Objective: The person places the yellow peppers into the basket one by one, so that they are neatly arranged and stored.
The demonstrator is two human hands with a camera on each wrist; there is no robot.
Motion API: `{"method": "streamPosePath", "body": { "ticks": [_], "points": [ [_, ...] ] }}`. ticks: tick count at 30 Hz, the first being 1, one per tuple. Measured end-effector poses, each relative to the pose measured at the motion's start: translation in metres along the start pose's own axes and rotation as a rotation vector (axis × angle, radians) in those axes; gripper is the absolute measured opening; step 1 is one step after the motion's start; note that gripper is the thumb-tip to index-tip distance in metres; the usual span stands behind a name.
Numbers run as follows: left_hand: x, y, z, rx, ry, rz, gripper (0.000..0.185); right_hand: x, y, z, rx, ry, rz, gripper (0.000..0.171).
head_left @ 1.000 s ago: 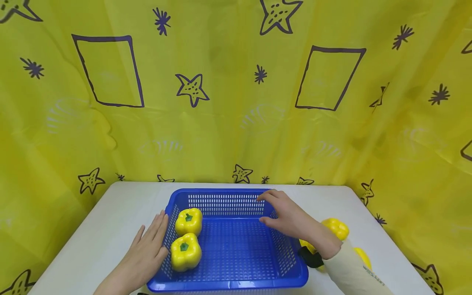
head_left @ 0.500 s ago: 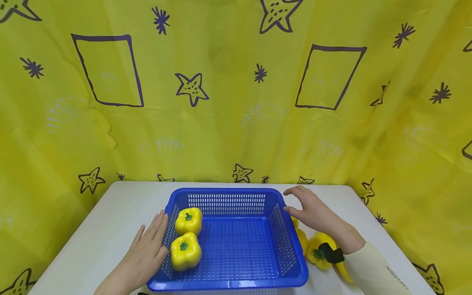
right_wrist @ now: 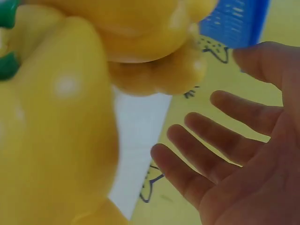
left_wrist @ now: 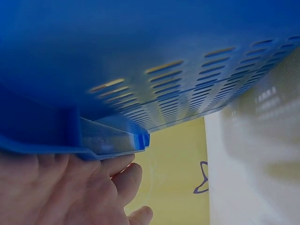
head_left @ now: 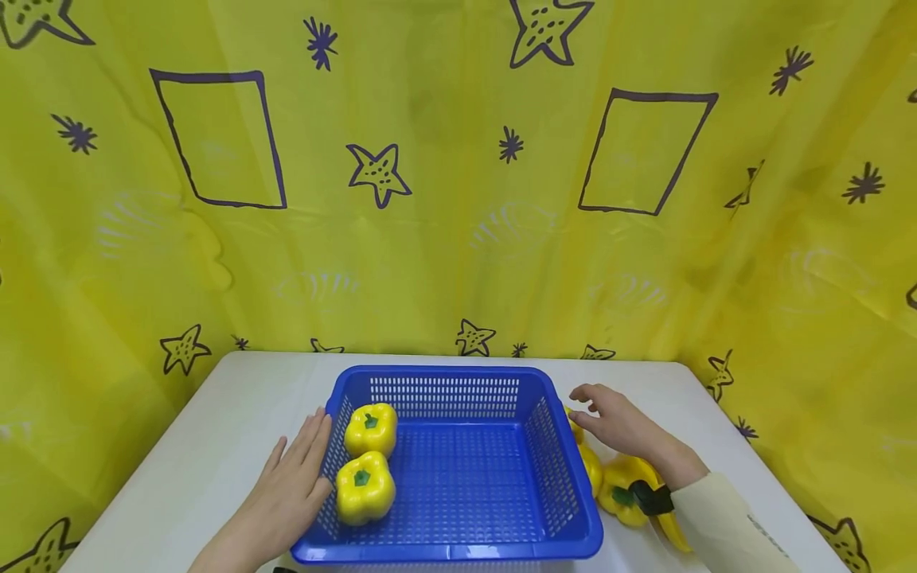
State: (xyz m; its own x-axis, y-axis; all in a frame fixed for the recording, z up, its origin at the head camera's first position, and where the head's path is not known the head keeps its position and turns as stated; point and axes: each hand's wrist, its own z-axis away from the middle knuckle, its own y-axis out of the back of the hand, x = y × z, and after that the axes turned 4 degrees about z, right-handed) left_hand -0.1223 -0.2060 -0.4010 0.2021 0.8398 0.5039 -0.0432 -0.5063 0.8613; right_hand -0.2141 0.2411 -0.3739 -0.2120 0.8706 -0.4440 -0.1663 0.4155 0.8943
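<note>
Two yellow toy-like bell peppers, the rear one (head_left: 370,431) and the front one (head_left: 365,489), sit against the left wall inside a blue plastic basket (head_left: 447,551). My left hand (head_left: 282,493) rests on the basket's left rim with straight fingers; in the left wrist view, that hand (left_wrist: 79,192) touches the rim. Beyond the right wall, my right hand (head_left: 619,426) hovers over more yellow bell peppers (head_left: 626,495), partly hidden by the basket and forearm. Seen from the right wrist, the hand (right_wrist: 253,154) is relaxed, holds nothing, and stays apart from the peppers (right_wrist: 70,117).
A white table (head_left: 186,469) bears everything. Behind and at both sides hangs a yellow curtain (head_left: 444,263) printed with stars and frames. A curved yellow thing (head_left: 672,532), its kind unclear, lies by the right forearm.
My right hand has moved right, from above the basket's inside, over its rim, to the peppers outside. The left hand has stayed on the rim; the two peppers inside have not moved.
</note>
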Motion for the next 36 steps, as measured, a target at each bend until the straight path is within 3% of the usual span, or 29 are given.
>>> {"method": "streamPosePath", "body": {
  "ticks": [7,17,30,36],
  "points": [
    [0.000,-0.001,0.000,-0.013,0.011,-0.005,0.070,0.005,-0.007,-0.006,-0.096,-0.062,-0.029,0.042],
    [0.000,0.000,0.000,-0.002,0.005,0.002,0.070,0.007,-0.018,-0.015,-0.147,-0.111,-0.017,0.053],
    [0.000,0.000,-0.001,-0.017,0.013,0.014,0.070,0.009,-0.022,-0.019,-0.139,-0.152,0.013,0.067],
    [0.000,0.000,-0.001,-0.022,0.018,0.025,0.070,0.011,-0.019,-0.019,-0.083,-0.103,0.039,0.067]
  ]
}}
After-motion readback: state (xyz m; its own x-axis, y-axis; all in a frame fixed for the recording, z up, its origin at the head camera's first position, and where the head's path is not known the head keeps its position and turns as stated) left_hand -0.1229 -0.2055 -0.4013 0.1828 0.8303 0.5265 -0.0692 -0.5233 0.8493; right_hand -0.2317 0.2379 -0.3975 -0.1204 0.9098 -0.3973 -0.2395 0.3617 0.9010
